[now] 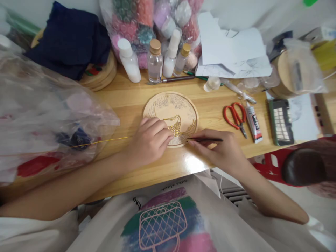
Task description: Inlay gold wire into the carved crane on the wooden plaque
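Note:
A round wooden plate [168, 101] lies on the table, with a bird outlined in gold and thin drawn lines around it. My left hand [149, 140] rests over the plate's lower left part, its fingers bent together near the gold scale pattern; the fingertips' hold is too small to make out. A gold wire [105, 140] runs leftward from beneath that hand. In my right hand [217, 147], a dark thin tool [207, 139] is pinched, its tip pointing left at the plate's lower right edge.
Red-handled pliers [233, 117] and a glue tube [253, 122] lie right of the plate. Bottles [155, 63] and a dark pen [178, 79] are behind it. Plastic bags [65, 101] cover the left side. Papers [231, 52] lie at the back right.

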Motion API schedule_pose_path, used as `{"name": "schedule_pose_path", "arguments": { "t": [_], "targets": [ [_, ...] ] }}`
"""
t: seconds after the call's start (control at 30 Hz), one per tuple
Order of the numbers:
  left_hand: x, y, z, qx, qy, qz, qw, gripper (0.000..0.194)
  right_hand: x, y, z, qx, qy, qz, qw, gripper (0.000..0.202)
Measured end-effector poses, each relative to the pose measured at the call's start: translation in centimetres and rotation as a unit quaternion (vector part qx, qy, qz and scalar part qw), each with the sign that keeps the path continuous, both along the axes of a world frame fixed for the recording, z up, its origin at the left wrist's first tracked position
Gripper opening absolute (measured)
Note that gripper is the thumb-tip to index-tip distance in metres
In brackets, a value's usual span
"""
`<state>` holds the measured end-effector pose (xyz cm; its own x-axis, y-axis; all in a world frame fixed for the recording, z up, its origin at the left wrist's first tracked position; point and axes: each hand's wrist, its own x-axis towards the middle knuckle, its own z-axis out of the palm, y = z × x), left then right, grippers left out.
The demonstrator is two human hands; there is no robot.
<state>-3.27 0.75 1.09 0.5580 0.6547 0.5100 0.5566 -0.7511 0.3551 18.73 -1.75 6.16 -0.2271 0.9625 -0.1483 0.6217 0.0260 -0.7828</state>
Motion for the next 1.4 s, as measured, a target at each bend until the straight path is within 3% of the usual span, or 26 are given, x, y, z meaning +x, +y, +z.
{"name": "schedule_pose_path", "arguments": {
  "t": [0.17, 0.53, 0.77, 1.4],
  "targets": [
    [0.0, 0.0, 0.0, 0.008, 0.01, -0.003, 1.0, 0.02, -0.8, -1.3, -0.9, 0.026, 0.05, -0.077, 0.995, 0.012],
    [0.1, -0.3, 0.1, -0.016, 0.019, -0.014, 1.0, 0.022, -5.2, -3.9, -3.6, 0.084, 0.108, -0.283, 0.949, 0.013],
    [0.1, -0.4, 0.2, -0.005, 0.043, -0.014, 0.999, 0.022, -5.6, -4.5, -4.9, 0.1, 0.119, -0.311, 0.937, 0.007],
    [0.1, -0.4, 0.3, -0.009, 0.055, -0.012, 0.998, 0.023, -5.7, -4.2, -4.6, 0.096, 0.096, -0.326, 0.936, 0.01]
  ]
}}
